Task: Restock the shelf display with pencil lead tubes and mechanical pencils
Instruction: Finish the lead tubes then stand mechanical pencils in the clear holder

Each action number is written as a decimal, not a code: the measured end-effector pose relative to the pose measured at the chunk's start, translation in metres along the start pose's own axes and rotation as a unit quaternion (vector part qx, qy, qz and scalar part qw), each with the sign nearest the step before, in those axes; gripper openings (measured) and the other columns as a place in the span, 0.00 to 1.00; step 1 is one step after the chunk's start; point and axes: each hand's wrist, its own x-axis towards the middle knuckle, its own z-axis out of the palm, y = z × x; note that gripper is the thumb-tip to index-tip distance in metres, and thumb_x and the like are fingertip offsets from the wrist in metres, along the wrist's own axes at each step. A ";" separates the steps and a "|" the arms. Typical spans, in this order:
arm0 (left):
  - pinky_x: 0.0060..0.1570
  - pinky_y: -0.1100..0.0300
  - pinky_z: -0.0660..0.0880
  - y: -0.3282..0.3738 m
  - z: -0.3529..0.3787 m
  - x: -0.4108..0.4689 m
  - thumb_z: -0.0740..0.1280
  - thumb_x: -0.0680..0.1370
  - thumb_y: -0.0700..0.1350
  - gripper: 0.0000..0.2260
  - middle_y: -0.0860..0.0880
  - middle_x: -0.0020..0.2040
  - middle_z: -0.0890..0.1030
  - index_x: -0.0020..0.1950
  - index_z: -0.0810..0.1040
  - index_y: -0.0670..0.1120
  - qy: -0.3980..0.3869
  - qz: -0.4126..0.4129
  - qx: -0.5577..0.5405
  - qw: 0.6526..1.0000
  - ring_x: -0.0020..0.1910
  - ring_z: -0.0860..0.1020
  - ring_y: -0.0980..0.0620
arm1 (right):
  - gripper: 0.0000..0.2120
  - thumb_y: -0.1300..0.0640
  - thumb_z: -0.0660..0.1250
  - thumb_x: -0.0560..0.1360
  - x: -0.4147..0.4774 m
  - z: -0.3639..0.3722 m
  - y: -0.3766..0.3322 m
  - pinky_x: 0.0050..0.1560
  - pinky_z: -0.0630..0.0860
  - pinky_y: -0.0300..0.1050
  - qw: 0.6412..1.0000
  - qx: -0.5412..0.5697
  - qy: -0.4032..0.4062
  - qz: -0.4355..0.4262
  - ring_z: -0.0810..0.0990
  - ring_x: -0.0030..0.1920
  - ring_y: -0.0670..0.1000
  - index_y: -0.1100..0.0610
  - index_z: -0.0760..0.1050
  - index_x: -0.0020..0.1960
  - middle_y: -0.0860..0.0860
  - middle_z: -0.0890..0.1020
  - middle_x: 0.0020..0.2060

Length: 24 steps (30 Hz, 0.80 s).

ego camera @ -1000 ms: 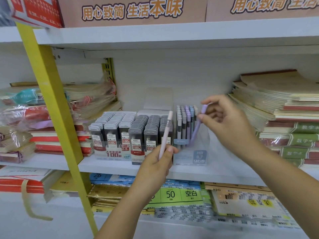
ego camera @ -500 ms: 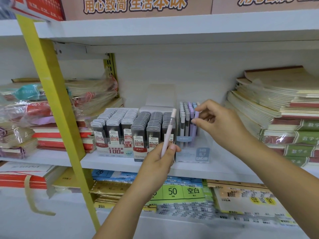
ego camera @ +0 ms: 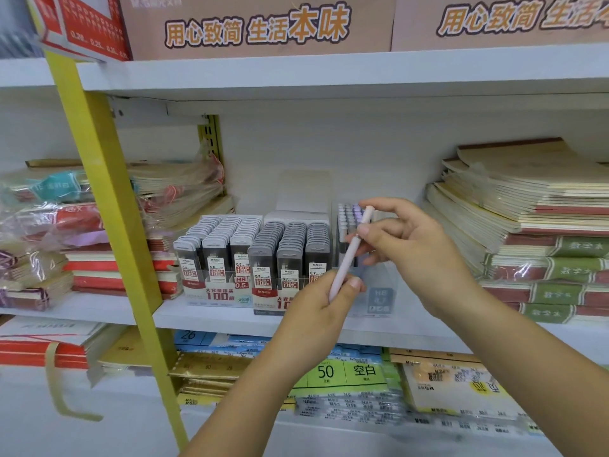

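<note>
White shelf (ego camera: pixel 214 319) carries rows of pencil lead tubes (ego camera: pixel 250 252) in display cartons, with a clear box (ego camera: pixel 379 300) of standing mechanical pencils (ego camera: pixel 347 219) just to their right and stacked notebooks (ego camera: pixel 527 225) farther right. In front of the clear box, the left hand (ego camera: pixel 316 311) grips the lower end of a tilted pink mechanical pencil (ego camera: pixel 351 255), while the right hand (ego camera: pixel 415 245) pinches its upper part.

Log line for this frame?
left hand: grips pink mechanical pencil, lower end | right hand: pinches its upper end | clear pencil box: behind hands

left hand (ego camera: pixel 321 306) grips pink pencil (ego camera: pixel 347 261) bottom | right hand (ego camera: pixel 417 247) pinches its top
</note>
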 end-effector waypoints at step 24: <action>0.67 0.50 0.60 -0.017 -0.023 0.031 0.76 0.70 0.57 0.27 0.49 0.65 0.80 0.66 0.79 0.48 0.185 0.209 0.496 0.822 0.64 0.78 0.46 | 0.07 0.55 0.68 0.77 0.043 -0.048 0.036 0.36 0.66 0.26 0.911 -0.399 -0.005 -0.105 0.74 0.37 0.34 0.45 0.72 0.52 0.43 0.81 0.39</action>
